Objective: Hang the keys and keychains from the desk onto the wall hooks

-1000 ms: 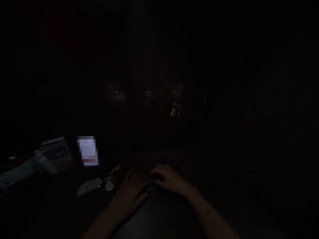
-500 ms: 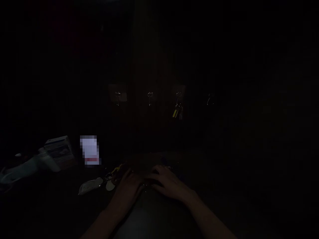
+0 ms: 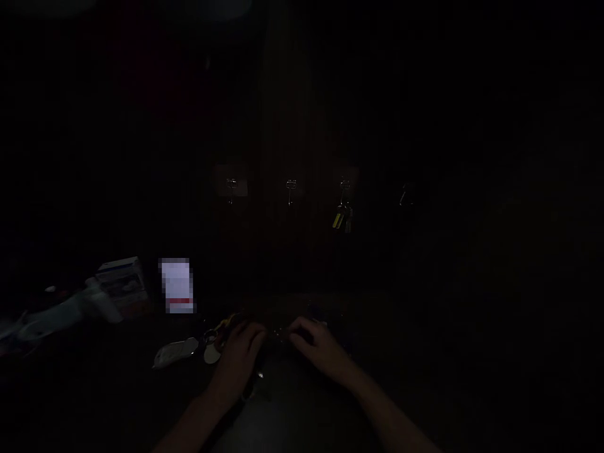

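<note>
The scene is very dark. My left hand (image 3: 243,345) is over the surface with its fingers curled inward and the thumb close to them. Facing it across a narrow gap, my right hand (image 3: 317,346) also has bent fingers, thumb near the forefinger. Tiny shiny bits (image 3: 278,333) glint between the fingertips; what they belong to is too dark to tell. Beside my left hand lie a yellow strap-like piece (image 3: 223,323), a pale round tag (image 3: 212,354) and a pale elongated object (image 3: 176,352). A small bright spot (image 3: 260,375) shows below the left thumb.
Metal hooks (image 3: 291,192) line the upright surface ahead. A bunch of keys (image 3: 342,218) with a yellow piece hangs from one. At left stand a box (image 3: 123,286) and a lit, pixelated rectangle (image 3: 178,286). A pale, long object (image 3: 59,318) lies farther left.
My fingers have gone from more outstretched to curled, and the fingertips are slightly farther apart. A bright spot now shows below my left hand. The view has shifted slightly.
</note>
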Tool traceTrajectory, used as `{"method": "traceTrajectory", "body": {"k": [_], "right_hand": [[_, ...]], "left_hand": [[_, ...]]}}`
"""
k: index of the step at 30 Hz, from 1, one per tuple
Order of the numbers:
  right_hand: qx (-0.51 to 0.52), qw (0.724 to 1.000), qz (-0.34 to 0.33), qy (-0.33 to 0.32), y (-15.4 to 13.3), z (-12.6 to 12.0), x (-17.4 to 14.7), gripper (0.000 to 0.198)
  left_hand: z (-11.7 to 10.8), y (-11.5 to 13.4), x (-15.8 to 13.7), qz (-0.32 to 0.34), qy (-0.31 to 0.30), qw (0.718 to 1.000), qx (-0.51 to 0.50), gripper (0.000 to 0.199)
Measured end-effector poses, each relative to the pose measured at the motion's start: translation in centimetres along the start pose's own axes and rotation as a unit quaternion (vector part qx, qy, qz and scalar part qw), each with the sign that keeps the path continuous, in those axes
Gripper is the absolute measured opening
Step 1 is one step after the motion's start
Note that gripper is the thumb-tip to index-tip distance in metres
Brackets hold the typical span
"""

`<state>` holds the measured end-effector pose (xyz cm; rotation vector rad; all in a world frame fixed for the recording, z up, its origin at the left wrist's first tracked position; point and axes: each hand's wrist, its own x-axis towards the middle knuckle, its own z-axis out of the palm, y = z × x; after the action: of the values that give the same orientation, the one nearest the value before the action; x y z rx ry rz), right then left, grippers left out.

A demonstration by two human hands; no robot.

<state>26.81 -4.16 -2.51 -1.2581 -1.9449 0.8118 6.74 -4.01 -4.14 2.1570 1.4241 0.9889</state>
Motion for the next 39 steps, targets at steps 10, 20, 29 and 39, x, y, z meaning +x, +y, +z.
{"method": "traceTrajectory", "body": {"k": [10,20,29,39], "right_hand": [[0.184,0.979,0.028,0.079,-0.6,0.3,0.4,0.018],[0.105,0.993,-0.047,0.033,-1.8,0.7,-0.3,0.016],[0.051,0.990,-0.126,0.045,-1.2,1.3,-0.2,0.013],[0.030,0.997,-0.051,0.044,-1.4,1.6,-0.1,0.014]], "left_hand": [[-0.7,1.3,-0.3,0.038,-0.029,0.997,-0.066,0.021],[0.0,0.5,-0.4,0.019,-0.016,0.993,-0.115,0.030],[-0.3,0.5,-0.1,0.054,0.067,0.990,-0.110,0.014],[-0.4,0.7,-0.2,0.079,0.057,0.991,-0.092,0.011]]}}
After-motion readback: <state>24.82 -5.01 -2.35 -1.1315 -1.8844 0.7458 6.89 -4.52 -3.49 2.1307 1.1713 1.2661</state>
